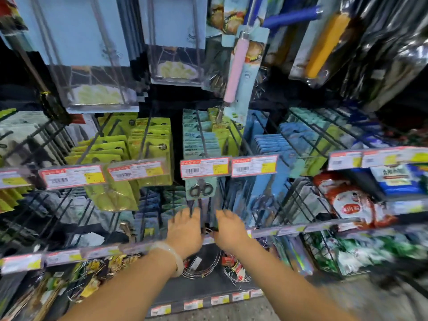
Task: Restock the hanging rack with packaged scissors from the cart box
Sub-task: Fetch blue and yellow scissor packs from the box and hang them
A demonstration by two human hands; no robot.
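Note:
A stack of teal-carded scissors packs (209, 212) hangs from a black peg of the rack (201, 135), below a red and yellow price tag (205, 167). The front pack shows black scissor handles (201, 189). My left hand (185, 230), with a pale bracelet at the wrist, presses against the left side of the stack's lower end. On the right side my right hand (228, 230) does the same. Both hands are blurred, so whether the fingers curl round the packs is unclear. The cart box is out of view.
Green-carded packs (150, 144) hang on pegs to the left, blue-carded ones (268, 144) to the right. Larger packaged utensils (236, 66) hang above. Wire coils (201, 265) lie on the shelf below my hands. Bagged goods (352, 200) fill the right shelves.

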